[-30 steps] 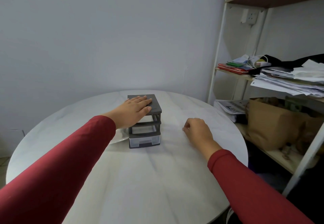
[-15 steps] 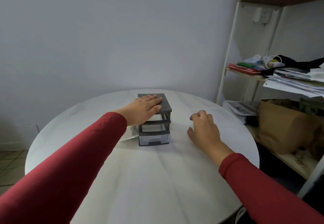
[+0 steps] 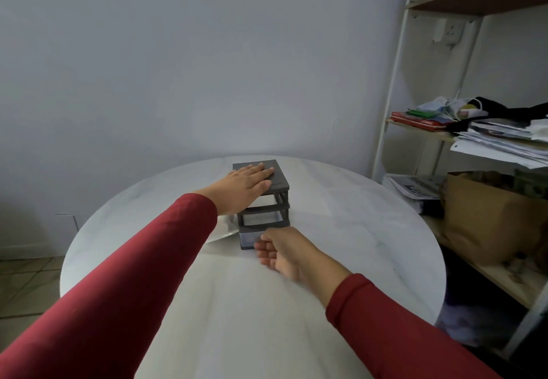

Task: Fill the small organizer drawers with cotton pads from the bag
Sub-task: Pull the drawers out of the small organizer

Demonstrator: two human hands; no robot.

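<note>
On the table (image 3: 355, 230), the left hand (image 3: 246, 182) presses flat atop the organizer (image 3: 277, 175), likely steadying it, while the right hand (image 3: 284, 251) curls at the bottom drawer (image 3: 247, 239) (grip unclear), apparently to pull it.

The right hand (image 3: 284, 248) hides the front of the bottom drawer (image 3: 247, 237), its grip unclear; the left forearm (image 3: 166, 248) covers most of the bag (image 3: 223, 231).

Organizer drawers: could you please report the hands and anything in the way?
Left hand flat atop organizer. Right hand curled at bottom drawer front, grip unclear. White object beside organizer, half hidden behind left sleeve.
</note>
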